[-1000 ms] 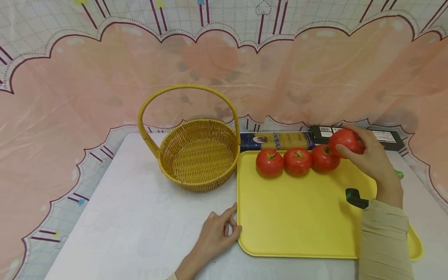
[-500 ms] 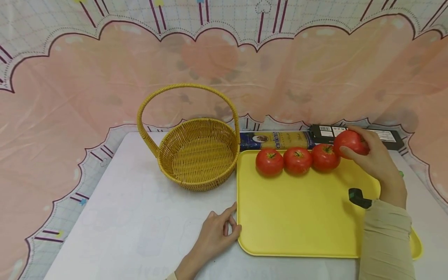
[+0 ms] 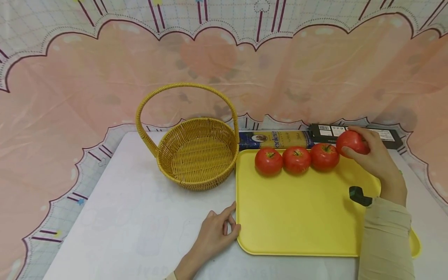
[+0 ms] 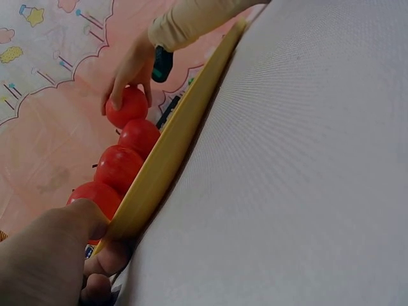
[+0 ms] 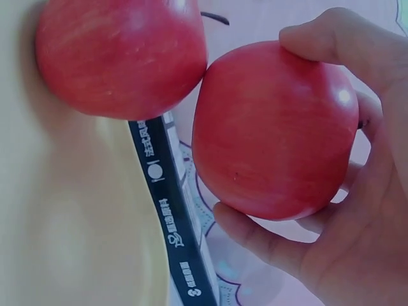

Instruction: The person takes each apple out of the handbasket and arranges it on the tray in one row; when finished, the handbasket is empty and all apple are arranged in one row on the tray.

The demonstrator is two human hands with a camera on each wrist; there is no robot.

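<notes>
My right hand (image 3: 376, 157) grips a red apple (image 5: 274, 131), thumb on one side and fingers curled round the other. It holds this apple at the right end of a row of red apples (image 3: 296, 160) along the far side of a yellow tray (image 3: 301, 214). In the right wrist view the held apple meets the neighbouring apple (image 5: 121, 54), which has a thin dark stem. At the tray's left edge, my left hand (image 3: 218, 233) pinches the rim. The left wrist view shows its thumb (image 4: 89, 217) on the inner side and fingers beneath.
A yellow wicker basket (image 3: 199, 163) with a tall handle stands left of the tray. Behind the tray lie a blue and gold packet (image 3: 274, 140) and a black box (image 3: 323, 134). A patterned pink cloth (image 3: 210, 77) hangs at the back of the white table (image 3: 122, 217).
My right hand has moved slightly right with the apple, most of it in the first half second, then stays nearly still. The left hand keeps its place at the tray's edge.
</notes>
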